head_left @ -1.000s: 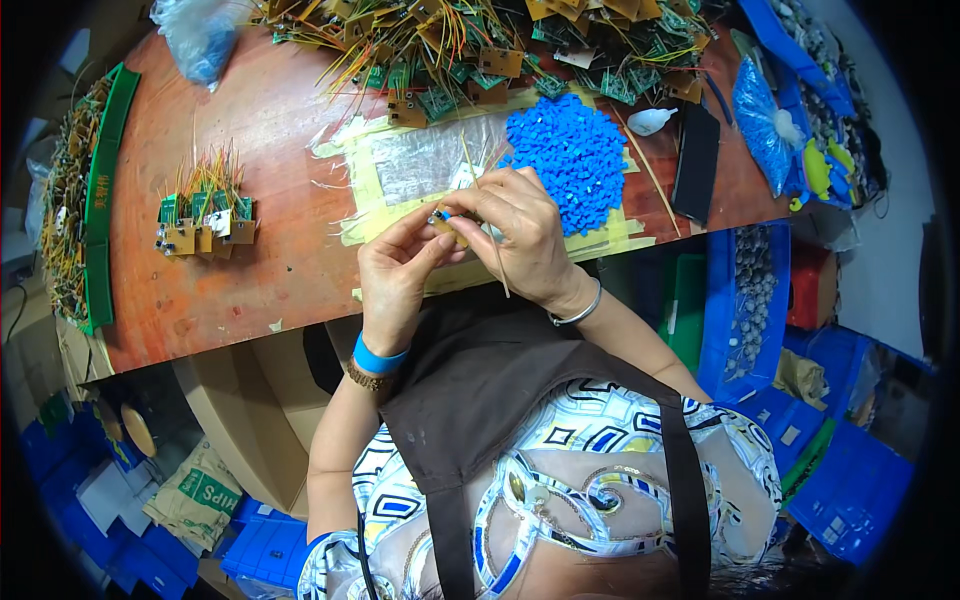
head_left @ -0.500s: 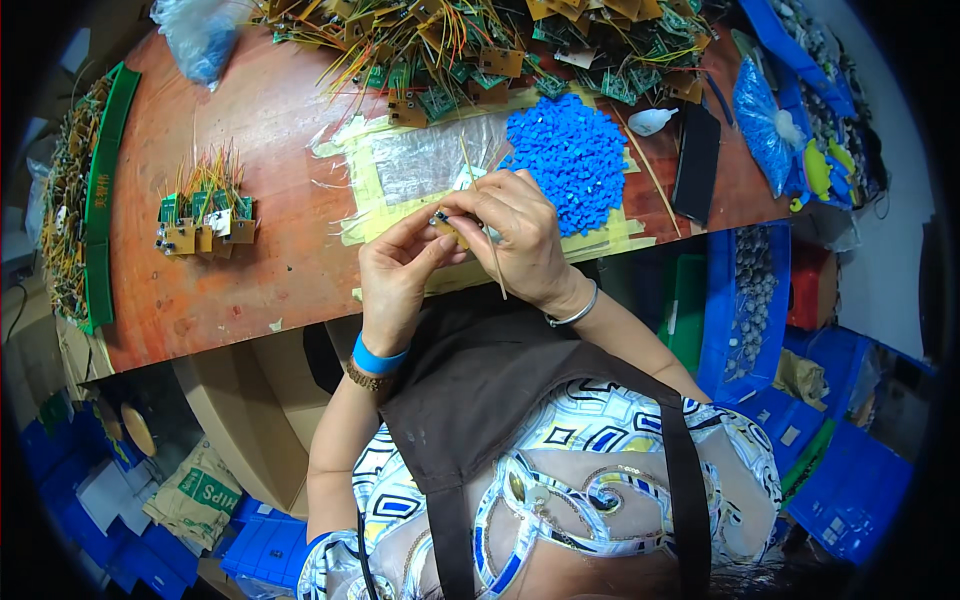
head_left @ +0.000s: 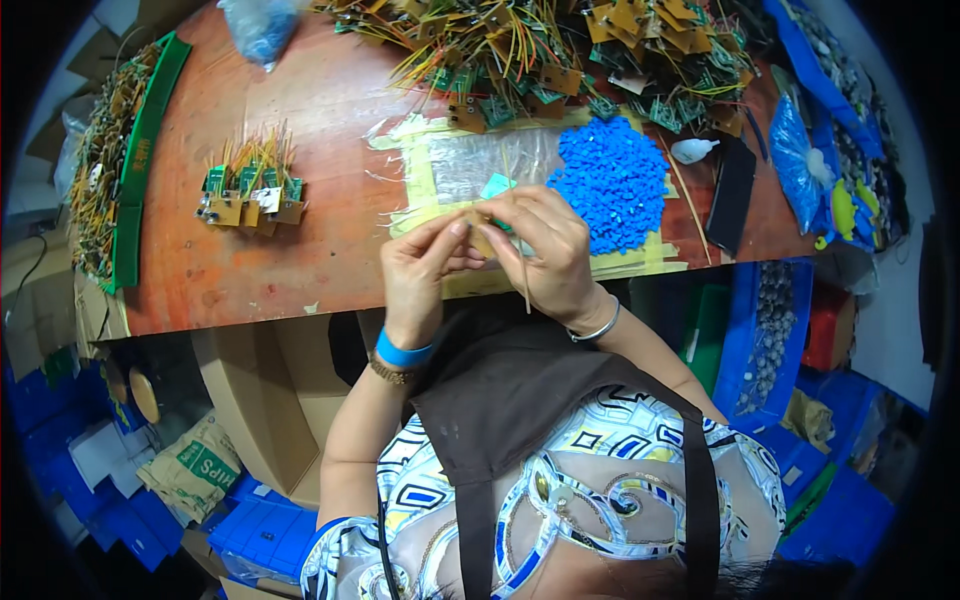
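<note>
My left hand [head_left: 418, 272] pinches the edge of a small tan circuit board [head_left: 482, 243] between thumb and fingers, in front of the table's near edge. The right hand [head_left: 556, 248] meets it there, fingers closed on the same board and on a thin wooden stick [head_left: 526, 288]. One end of that stick points toward me below the thumb. A green piece [head_left: 497, 185] shows just beyond my fingertips. Much of the board is covered by my fingers. Right behind the right hand lies a pile of small blue plastic parts [head_left: 610, 185].
A large heap of wired circuit boards [head_left: 560, 80] fills the far side. A smaller cluster of boards [head_left: 250, 200] stands at left, near a green-edged tray [head_left: 150, 160]. A second stick [head_left: 688, 195], a white bulb-shaped bottle [head_left: 694, 150] and a black slab [head_left: 733, 195] lie at right.
The whole view has shifted, so the table's things appear farther right. Both hands stay together at the board, which now sits turned, its dark components no longer showing.
</note>
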`<action>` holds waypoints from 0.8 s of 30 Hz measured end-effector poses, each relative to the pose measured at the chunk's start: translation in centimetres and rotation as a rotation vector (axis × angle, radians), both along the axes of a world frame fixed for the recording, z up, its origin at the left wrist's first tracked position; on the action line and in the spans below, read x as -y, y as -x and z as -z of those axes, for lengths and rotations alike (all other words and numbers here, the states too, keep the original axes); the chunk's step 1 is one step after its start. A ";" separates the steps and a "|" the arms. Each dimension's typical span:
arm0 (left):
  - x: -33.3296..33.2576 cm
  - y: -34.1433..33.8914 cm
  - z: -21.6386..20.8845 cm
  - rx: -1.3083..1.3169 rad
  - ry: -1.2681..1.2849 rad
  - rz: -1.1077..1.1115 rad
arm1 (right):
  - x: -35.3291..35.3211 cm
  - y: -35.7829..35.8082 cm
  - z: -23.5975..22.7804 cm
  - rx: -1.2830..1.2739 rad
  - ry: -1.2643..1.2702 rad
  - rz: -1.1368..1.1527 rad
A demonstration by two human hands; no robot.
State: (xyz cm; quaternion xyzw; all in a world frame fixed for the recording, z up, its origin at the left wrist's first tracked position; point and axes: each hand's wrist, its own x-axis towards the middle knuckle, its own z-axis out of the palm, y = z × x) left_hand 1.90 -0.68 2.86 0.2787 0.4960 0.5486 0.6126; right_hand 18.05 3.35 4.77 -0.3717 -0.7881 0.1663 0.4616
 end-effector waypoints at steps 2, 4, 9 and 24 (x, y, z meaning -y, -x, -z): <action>-0.1 2.3 -1.0 -0.225 -0.138 -0.132 | -0.1 -0.3 -1.0 -0.056 -0.047 -0.008; -0.9 6.0 -2.6 -0.514 -0.306 -0.358 | -0.4 -1.3 -0.9 -0.059 -0.041 0.020; -2.1 18.9 -2.7 -0.811 -0.347 -0.681 | -0.7 -2.3 -0.4 -0.047 0.002 0.053; -12.0 2.5 4.5 -1.417 -0.484 -0.109 | 0.0 -3.2 -0.7 -0.056 -0.020 0.079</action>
